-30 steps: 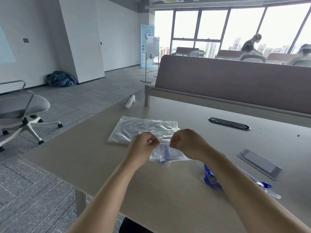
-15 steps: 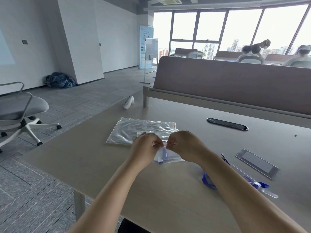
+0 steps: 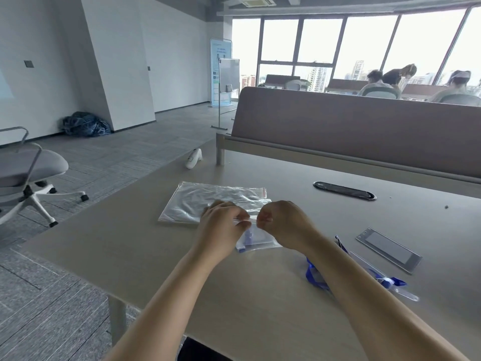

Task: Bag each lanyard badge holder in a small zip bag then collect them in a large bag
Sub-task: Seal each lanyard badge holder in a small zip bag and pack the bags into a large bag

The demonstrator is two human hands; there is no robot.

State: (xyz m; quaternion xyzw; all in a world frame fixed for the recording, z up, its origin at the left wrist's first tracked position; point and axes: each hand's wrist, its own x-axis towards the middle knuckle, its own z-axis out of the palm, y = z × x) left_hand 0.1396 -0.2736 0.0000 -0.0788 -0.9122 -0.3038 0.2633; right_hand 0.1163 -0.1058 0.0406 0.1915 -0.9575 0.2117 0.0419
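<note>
The small bag (image 3: 256, 239), with what seems a blue lanyard (image 3: 247, 235) inside, is pinched at its top edge by left hand (image 3: 223, 227) and right hand (image 3: 283, 225), just before the large bag (image 3: 205, 201).

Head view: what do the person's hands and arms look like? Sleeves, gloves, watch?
Nothing worn shows. The left hand and right hand are bare: no gloves, no rings that I can make out. The left forearm and right forearm are bare to the frame's bottom edge: no sleeves, watch or wristband.
</note>
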